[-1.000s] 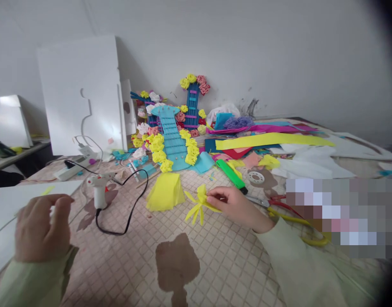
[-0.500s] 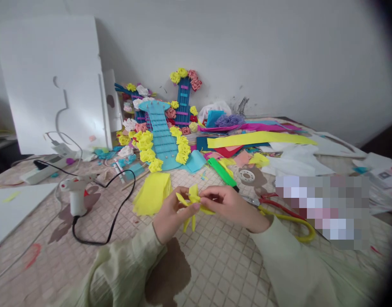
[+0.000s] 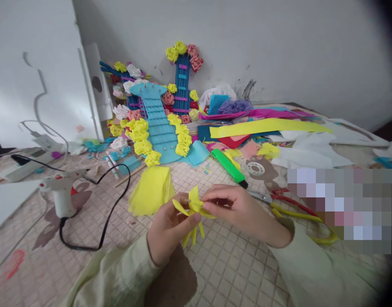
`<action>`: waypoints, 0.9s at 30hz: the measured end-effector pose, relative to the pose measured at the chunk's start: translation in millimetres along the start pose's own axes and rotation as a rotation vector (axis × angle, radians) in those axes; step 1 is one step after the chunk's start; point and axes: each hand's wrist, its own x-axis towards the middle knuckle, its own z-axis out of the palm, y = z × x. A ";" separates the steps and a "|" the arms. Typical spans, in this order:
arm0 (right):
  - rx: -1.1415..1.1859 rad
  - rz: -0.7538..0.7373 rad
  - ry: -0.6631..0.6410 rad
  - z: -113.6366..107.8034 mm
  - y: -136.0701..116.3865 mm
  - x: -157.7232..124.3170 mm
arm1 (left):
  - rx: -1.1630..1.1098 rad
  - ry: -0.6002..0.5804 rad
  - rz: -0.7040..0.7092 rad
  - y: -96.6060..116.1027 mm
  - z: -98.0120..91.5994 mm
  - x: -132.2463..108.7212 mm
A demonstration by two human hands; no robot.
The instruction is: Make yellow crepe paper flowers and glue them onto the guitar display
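Thumb and fingers of the left hand (image 3: 167, 229) pinch a yellow paper flower (image 3: 195, 203) from one side, while the right hand (image 3: 236, 209), fingers curled close against its thumb, pinches it from the other. The flower sits between the two, over the near middle of the table (image 3: 229, 273), well in from the left and right edges, one petal upright and narrow strips hanging below. The step in hand looks like shaping or joining petals; to my eye the next move calls for a firm hold on the left and a light touch on the right, since such thin stuff could crease or tear. Beyond, toward the left edge, stands a white glue gun (image 3: 63, 200); toward the right edge lies a red-handled tool (image 3: 295, 203). Just past the hands is a stack of yellow sheets (image 3: 153, 189), then a green cutter (image 3: 227, 166). Nearer the far edge, a light-blue guitar shape (image 3: 159, 128) is bordered with yellow rosettes (image 3: 183, 143). The one container I can make out, apparently a white plastic bag (image 3: 217, 94), is crumpled by the far edge; its contents I cannot tell.
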 end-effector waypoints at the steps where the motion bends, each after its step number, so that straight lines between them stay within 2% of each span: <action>1: -0.007 -0.006 0.011 1.1 -0.1 -0.2 | -0.003 0.003 -0.008 0.4 -0.3 -0.2; 12: -0.040 -0.051 0.109 8.0 0.3 -0.4 | 0.021 0.048 -0.110 5.5 -4.7 1.5; 20: -0.067 -0.077 0.133 8.5 4.5 0.0 | 0.072 0.068 -0.127 4.5 -6.8 -0.3; 24: -0.079 -0.095 0.138 9.7 6.8 -0.9 | 0.145 0.002 -0.132 8.1 -8.5 -0.3; 27: -0.083 -0.110 0.145 10.9 7.6 -2.0 | 0.160 -0.030 -0.075 6.7 -9.1 0.3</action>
